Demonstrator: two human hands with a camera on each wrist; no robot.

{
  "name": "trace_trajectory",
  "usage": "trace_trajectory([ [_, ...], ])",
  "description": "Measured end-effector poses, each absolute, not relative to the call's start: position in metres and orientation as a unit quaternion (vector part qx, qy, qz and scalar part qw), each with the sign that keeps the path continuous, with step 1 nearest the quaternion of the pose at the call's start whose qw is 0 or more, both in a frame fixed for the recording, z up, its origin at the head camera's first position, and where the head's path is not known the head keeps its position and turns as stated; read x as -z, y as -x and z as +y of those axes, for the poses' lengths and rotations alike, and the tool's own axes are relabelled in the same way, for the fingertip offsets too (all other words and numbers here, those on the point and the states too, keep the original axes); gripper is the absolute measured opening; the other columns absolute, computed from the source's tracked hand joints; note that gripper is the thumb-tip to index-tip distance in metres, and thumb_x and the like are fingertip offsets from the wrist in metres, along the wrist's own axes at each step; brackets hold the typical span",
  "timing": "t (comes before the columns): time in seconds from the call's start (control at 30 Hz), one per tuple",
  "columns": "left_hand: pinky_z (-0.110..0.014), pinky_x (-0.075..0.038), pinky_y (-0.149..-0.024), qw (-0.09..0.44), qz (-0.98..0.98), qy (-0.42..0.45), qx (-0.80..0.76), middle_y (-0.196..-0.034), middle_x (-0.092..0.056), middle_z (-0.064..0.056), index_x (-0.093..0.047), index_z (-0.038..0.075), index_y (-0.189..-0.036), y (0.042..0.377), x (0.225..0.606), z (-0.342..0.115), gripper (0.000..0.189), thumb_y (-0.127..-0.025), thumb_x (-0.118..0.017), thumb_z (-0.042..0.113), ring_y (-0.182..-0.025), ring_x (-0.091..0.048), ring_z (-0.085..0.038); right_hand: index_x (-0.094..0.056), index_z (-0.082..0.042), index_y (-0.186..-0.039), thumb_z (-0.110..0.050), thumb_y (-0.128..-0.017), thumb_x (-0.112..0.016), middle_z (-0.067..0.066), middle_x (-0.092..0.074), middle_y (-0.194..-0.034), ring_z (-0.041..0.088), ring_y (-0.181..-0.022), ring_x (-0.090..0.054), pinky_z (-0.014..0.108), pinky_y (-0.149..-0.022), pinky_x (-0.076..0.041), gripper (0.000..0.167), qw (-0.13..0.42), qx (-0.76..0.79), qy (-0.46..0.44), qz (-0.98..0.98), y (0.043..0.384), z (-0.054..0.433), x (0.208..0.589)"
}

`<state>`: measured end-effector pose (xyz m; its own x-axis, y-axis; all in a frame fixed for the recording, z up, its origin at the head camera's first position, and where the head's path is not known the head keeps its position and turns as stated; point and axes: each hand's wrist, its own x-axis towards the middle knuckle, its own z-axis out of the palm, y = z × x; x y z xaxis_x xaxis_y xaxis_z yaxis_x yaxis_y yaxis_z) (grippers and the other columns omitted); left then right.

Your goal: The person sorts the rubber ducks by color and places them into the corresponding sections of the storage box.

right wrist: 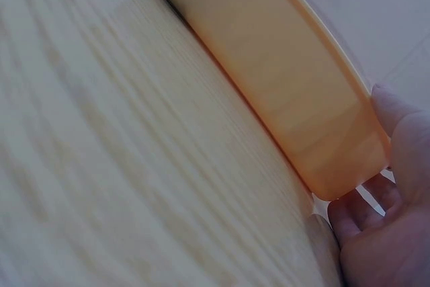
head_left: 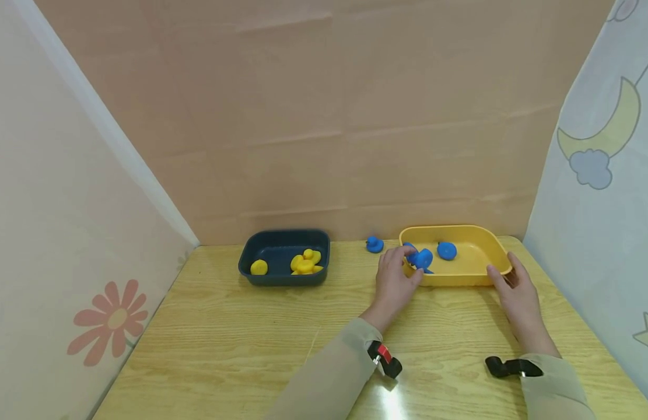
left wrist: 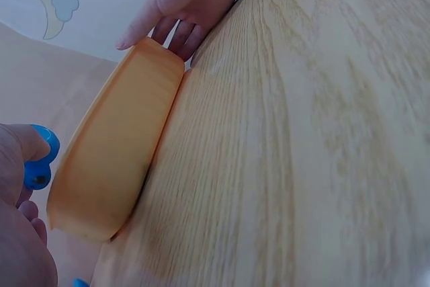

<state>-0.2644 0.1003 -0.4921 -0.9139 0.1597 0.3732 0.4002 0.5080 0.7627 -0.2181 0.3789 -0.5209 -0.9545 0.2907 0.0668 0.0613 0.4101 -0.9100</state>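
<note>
At the left end of the yellow tray [head_left: 478, 280], my left hand [head_left: 396, 282] pinches a blue rubber duck [head_left: 422, 258] between thumb and fingers. The left wrist view shows that duck [left wrist: 41, 156] beside the tray's outer wall [left wrist: 121, 139]. My right hand [head_left: 520, 294] grips the tray's front right corner, thumb on the rim and fingers around the end wall; the right wrist view shows this hand [right wrist: 390, 213] at the corner too. Another blue duck [head_left: 447, 251] lies inside the tray, and more blue shows behind my left fingers, partly hidden.
A dark blue tray [head_left: 284, 281] with several yellow ducks [head_left: 305, 265] stands to the left. Between the trays, a blue duck [head_left: 374, 244] sits on the wooden table [head_left: 240, 344]. A brown backdrop [head_left: 313, 128] hangs behind; patterned cloth walls [head_left: 617, 245] flank both sides.
</note>
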Motion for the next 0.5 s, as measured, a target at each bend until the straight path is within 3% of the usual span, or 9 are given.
trace_trajectory([
  [0.33, -0.022, -0.049, -0.095, 0.123, -0.861, 0.156, 0.469, -0.128, -0.067, 0.007, -0.071, 0.019, -0.135, 0.2672, 0.4951, 0.1058, 0.038, -0.099, -0.086, 0.021, -0.112, -0.054, -0.009, 0.001, -0.016, -0.179, -0.054, -0.115, -0.053, 0.025, -0.008, -0.181, 0.053, -0.163, -0.017, -0.003, -0.103, -0.024, 0.092, 0.109, -0.532, 0.104, -0.833, 0.2190, 0.3801, 0.5206],
  [0.4, -0.022, -0.049, -0.095, 0.125, -0.862, 0.156, 0.466, -0.127, -0.068, 0.008, -0.072, 0.019, -0.134, 0.2675, 0.4952, 0.1065, 0.038, -0.099, -0.086, 0.021, -0.111, -0.054, -0.009, 0.001, -0.016, -0.179, -0.055, -0.114, -0.053, 0.025, -0.008, -0.181, 0.053, -0.163, -0.017, 0.002, -0.111, -0.023, 0.093, 0.106, -0.532, 0.106, -0.833, 0.2188, 0.3800, 0.5205],
  [0.5, -0.022, -0.049, -0.095, 0.125, -0.864, 0.155, 0.462, -0.127, -0.068, 0.008, -0.072, 0.019, -0.134, 0.2681, 0.4951, 0.1074, 0.038, -0.099, -0.087, 0.021, -0.111, -0.053, -0.009, 0.002, -0.017, -0.179, -0.056, -0.114, -0.052, 0.024, -0.007, -0.182, 0.052, -0.163, -0.017, 0.020, -0.127, -0.021, 0.093, 0.102, -0.532, 0.112, -0.833, 0.2187, 0.3796, 0.5197],
])
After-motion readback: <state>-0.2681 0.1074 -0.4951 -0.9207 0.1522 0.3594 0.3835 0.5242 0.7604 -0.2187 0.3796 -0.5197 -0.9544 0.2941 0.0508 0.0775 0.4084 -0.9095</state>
